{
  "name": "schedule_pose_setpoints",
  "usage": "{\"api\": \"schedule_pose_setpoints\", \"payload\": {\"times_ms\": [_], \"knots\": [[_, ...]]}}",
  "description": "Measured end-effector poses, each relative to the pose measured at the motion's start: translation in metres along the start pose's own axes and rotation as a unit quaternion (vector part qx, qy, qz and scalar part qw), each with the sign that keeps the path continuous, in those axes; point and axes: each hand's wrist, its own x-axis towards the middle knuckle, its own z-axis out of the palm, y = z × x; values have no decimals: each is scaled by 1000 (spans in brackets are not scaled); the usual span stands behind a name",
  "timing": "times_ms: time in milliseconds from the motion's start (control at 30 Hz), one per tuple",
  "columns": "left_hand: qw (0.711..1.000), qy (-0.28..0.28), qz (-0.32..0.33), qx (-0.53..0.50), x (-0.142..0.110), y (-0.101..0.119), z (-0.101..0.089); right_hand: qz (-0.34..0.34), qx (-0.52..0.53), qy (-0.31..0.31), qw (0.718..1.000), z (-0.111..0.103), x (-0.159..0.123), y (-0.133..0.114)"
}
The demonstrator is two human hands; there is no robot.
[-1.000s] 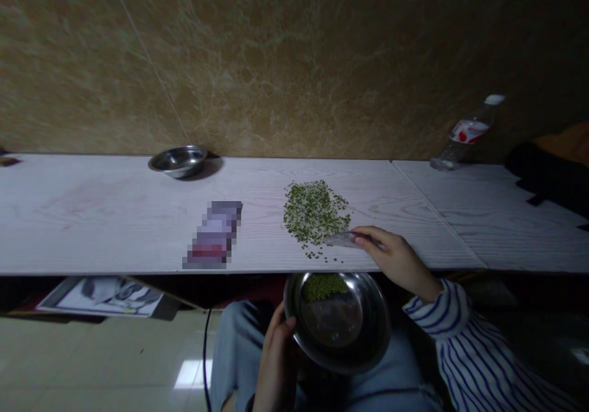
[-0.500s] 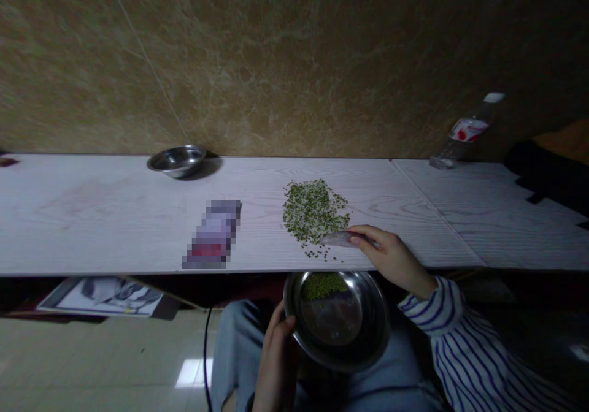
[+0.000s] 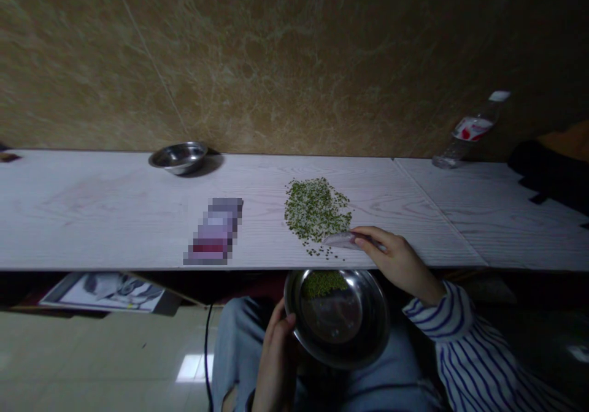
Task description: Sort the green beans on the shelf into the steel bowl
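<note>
One left hand (image 3: 277,338), lower centre, fingers curled round silver metal bowl's rim (image 3: 331,358); right hand (image 3: 391,255) pinching translucent flat sheet (image 3: 338,240) beside scattered green beans (image 3: 313,206); low strokes likely spill least

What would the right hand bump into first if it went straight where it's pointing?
Probably the little green beans spread on the table: the right hand points at them, and the see-through piece it holds would get there first. Its height is hard to judge.

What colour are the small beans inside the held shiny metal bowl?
The small beans are green, clearest in the head view.
</note>
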Motion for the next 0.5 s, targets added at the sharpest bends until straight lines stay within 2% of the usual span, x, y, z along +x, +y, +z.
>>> {"api": "schedule_pose_setpoints", "payload": {"times_ms": [300, 500], "knots": [[1000, -12, -4, -4, -1, 1, 2, -2, -3, -15, 1000, 1, 3, -2], [1000, 1, 4, 2, 1, 0, -3, 2, 2, -4, 1000, -1, 2, 2]]}}
